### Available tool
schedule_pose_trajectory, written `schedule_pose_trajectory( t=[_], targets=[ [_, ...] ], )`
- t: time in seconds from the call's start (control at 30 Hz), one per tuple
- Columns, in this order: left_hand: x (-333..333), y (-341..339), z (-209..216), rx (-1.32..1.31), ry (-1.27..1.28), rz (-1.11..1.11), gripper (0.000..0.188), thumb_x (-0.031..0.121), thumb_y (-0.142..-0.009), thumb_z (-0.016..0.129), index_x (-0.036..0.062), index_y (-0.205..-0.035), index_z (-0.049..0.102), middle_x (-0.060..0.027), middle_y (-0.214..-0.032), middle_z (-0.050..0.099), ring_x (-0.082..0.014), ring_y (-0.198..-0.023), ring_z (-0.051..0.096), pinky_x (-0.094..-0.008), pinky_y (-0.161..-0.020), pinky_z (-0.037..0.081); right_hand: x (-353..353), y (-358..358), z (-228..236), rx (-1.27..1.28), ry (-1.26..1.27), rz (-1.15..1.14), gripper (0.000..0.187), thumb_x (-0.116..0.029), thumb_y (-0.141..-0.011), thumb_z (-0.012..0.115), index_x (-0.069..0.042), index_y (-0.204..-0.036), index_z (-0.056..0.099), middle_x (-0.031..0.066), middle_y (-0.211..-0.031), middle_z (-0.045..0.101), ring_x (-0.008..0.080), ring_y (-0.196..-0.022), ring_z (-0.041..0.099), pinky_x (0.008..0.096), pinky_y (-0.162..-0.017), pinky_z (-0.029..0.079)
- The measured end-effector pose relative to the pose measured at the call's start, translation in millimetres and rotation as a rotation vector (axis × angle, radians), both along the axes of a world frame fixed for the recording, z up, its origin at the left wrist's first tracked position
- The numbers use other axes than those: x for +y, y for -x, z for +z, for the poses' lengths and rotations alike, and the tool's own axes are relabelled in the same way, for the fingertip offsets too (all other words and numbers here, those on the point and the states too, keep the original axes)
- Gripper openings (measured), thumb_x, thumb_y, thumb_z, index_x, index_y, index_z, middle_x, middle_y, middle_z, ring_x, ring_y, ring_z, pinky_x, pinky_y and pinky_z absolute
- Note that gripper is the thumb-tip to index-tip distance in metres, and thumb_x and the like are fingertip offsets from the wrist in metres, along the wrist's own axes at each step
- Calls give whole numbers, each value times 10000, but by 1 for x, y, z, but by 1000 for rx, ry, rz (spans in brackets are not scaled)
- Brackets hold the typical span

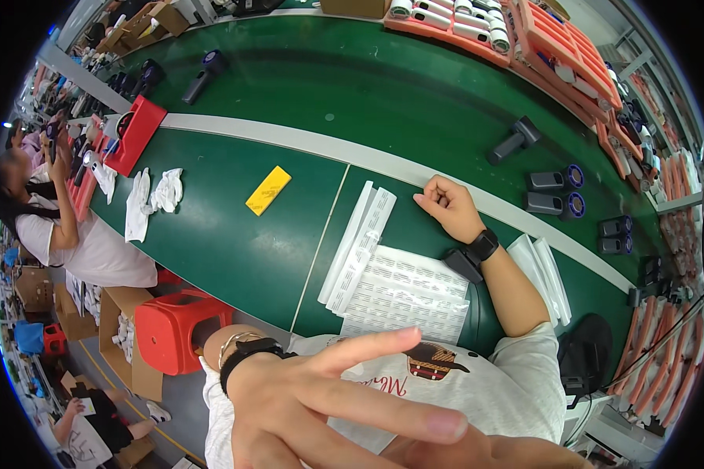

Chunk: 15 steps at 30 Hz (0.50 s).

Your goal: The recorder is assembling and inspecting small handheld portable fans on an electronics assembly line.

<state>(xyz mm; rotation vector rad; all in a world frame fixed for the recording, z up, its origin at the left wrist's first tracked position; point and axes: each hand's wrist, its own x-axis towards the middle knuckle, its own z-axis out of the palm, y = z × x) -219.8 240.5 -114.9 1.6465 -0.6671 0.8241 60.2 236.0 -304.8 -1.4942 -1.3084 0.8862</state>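
My left hand [321, 402] is raised very close to the camera, fingers stretched out and apart, holding nothing; its wrist wears a bracelet and a black band. My right hand [450, 205] rests on the green table [235, 254] near the pale strip, fingers curled in and nothing visible in them. A black watch [483, 244] and a small black box [463, 264] are at the right wrist. Below that wrist lie white sheets of printed labels [403, 293], with folded label strips [365, 250] along their left side. More white sheets [541, 273] lie beside my right forearm.
A yellow block [268, 191], white gloves [138, 205] and a red holder [137, 134] lie leftward on the table. Dark handheld devices [516, 139] stand on the green belt [313, 74] beyond. Orange trays [454, 35] line the far right. A red stool [168, 332] and a co-worker [94, 242] are left.
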Motion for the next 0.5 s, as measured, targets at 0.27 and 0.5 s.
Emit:
schedule_pose_trajectory(
  t=[0.27, 0.5],
  targets=[
    [0, -1, 3, 39, -81, -27, 566, 474, -973, 249, 283, -1473, 63, -71, -1126, 633, -439, -1185, 452, -716, -995, 130, 2, 4, 5, 18, -12, 30, 207, -148, -856, 654, -84, -734, 498, -101, -626, 427, -15, -545, 315, 161, -486, 250],
    [-25, -14, 14, -104, 178, 441, 404, 423, -930, 399, 228, -1278, 460, -103, -1036, 646, -358, -1158, 491, -635, -993, 230, -3, 2, 4, 13, -5, -5, 204, -127, -854, 651, -81, -733, 494, -100, -625, 424, -12, -544, 303, 161, -488, 241]
  ],
)
